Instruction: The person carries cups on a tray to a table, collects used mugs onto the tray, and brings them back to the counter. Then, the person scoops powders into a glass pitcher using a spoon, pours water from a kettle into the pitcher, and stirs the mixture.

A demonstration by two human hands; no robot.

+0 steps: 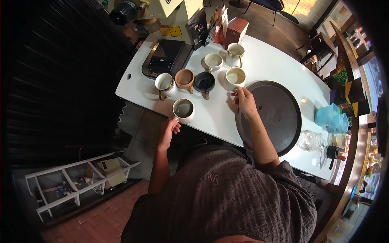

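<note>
Head view, looking down: a rounded cream mug [183,111] sits at the near edge of a white table [210,119], its mouth facing up and its handle side turned toward the wearer's left hand [167,131]. That hand is the nearer one, just below and to the left of the mug, its fingers closed together at the handle; whether the base touches the tabletop I cannot tell. Farther in and to the right, a pale cream cup [235,77] stands upright, handle side toward the wearer; the right hand [244,101] reaches up from below, thumb and fingers pinched on that handle. Between and beyond the two lie a black cup [204,82], a brown cup [184,78], a white mug with a gold handle [164,82], a small cream cup [213,61] and a taller white mug [235,54]. Right beside the right forearm is a large round dark tray [279,115]. Outward again: a black digital scale [164,56] at the far left, a patterned red box [236,30] at the back, and blue plastic pitchers [328,115] near a clear glass jar [310,140] on the right.
</note>
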